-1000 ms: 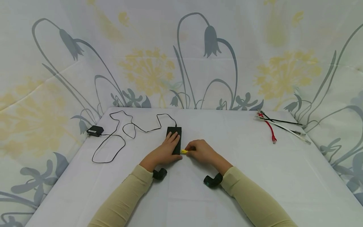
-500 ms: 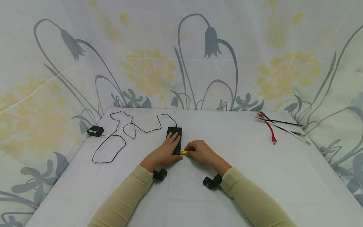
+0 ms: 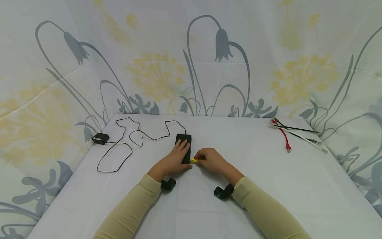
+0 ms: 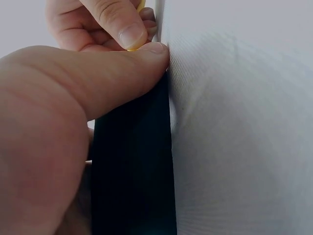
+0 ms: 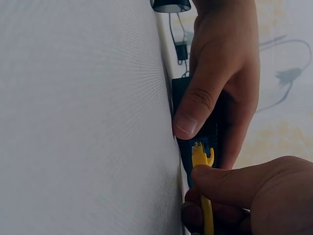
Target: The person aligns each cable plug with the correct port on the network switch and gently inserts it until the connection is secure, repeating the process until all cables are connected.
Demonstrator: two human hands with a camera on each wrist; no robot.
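Nothing visibly moved: our right grip (image 3: 211, 160) pinched the yellow plug (image 5: 199, 155) just right of the black box (image 3: 186, 155) our straight-fingered left grip (image 3: 172, 161) pressed, though tilting could have jammed it.

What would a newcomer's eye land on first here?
Probably the bright yellow plug in the right grip, close to the near right corner of the black box under the left grip. Next might come the red cable toward the far right of the white table, then the thin black cord winding across its left side.
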